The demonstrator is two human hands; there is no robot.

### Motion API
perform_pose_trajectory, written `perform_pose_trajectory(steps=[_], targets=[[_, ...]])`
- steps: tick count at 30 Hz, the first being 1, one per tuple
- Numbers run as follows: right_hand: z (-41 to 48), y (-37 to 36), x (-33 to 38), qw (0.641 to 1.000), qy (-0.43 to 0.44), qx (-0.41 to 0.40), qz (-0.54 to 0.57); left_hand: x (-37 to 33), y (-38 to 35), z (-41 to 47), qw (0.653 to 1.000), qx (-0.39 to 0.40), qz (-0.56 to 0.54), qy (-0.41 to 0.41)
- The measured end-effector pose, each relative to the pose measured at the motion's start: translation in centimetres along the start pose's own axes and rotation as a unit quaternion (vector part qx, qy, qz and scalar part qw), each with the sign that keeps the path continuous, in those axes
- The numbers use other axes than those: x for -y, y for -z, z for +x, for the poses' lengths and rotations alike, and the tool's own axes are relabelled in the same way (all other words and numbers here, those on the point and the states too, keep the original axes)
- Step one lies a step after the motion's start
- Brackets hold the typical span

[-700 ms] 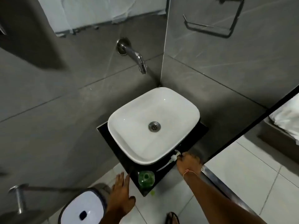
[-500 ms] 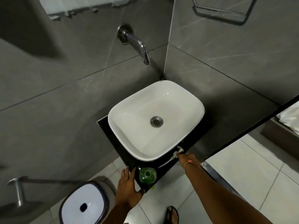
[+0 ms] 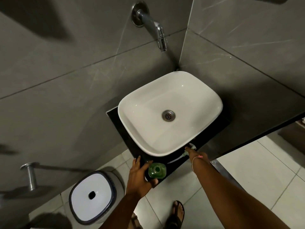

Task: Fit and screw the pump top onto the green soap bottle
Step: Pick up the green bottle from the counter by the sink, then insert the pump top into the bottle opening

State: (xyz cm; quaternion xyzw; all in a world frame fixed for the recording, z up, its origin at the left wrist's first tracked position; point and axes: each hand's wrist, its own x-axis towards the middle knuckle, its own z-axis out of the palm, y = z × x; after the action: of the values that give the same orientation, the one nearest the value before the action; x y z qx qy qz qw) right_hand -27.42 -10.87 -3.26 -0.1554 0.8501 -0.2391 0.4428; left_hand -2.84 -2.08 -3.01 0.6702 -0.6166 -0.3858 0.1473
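Open green bottle (image 3: 156, 170) stands uncapped on black counter (image 3: 204, 142) below sink (image 3: 132, 123) | left hand (image 3: 140, 176) cups bottle, fingers spread | right hand (image 3: 197, 155) closes on pump top (image 3: 187, 150) beside sink | advice: steady bottle, feed tube straight in, then twist.

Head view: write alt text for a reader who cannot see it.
Seen from above, a person's left hand cups the open-necked green soap bottle on the black counter, while the right hand reaches the white pump top lying beside the white basin. A wall tap sits above; a white-lidded bin stands on the floor.
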Motion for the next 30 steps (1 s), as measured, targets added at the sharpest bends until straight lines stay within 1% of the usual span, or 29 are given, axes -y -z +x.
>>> perform_pose_trajectory(steps=[4, 5, 7, 8, 10, 13, 16, 19, 21, 27, 30], targets=[[-1.0, 1.3, -0.1, 0.998, -0.008, 0.023, 0.061, 0.1, 0.0, 0.3, 1.0, -0.003, 0.017, -0.006], [-2.0, 1.9, -0.1, 0.998, 0.004, 0.008, 0.066, 0.1, 0.0, 0.3, 1.0, -0.002, 0.021, -0.005], [-4.8, 3.5, -0.7, 0.993, 0.054, -0.049, 0.096, -0.1, 0.1, 0.2, 1.0, 0.002, 0.02, -0.003], [-6.6, 4.2, -1.2, 0.986, 0.096, -0.063, 0.124, -0.2, 0.1, 0.2, 1.0, 0.003, 0.019, -0.003], [-10.5, 5.4, -1.9, 0.967, 0.195, -0.059, 0.151, -0.3, 0.3, 0.2, 1.0, 0.007, 0.029, -0.004], [-14.6, 5.5, -1.7, 0.945, 0.303, -0.071, 0.098, -0.3, 0.6, 0.2, 0.999, 0.011, 0.034, -0.004], [-16.9, 4.3, -1.1, 0.902, 0.416, -0.098, 0.054, -0.2, 0.7, 0.1, 0.999, 0.012, 0.036, -0.005], [-17.0, 2.8, -1.6, 0.866, 0.489, -0.103, 0.024, -0.2, 0.7, 0.2, 0.999, 0.013, 0.046, -0.007], [-16.3, 1.9, -2.3, 0.849, 0.515, -0.118, -0.01, -0.2, 0.6, 0.2, 0.998, 0.016, 0.053, -0.005], [-15.4, -0.2, -4.6, 0.823, 0.549, -0.118, -0.085, 0.0, 0.5, 0.3, 0.998, 0.017, 0.054, -0.001], [-14.8, -1.1, -5.6, 0.822, 0.545, -0.097, -0.132, 0.1, 0.4, 0.3, 0.998, 0.014, 0.056, -0.002]])
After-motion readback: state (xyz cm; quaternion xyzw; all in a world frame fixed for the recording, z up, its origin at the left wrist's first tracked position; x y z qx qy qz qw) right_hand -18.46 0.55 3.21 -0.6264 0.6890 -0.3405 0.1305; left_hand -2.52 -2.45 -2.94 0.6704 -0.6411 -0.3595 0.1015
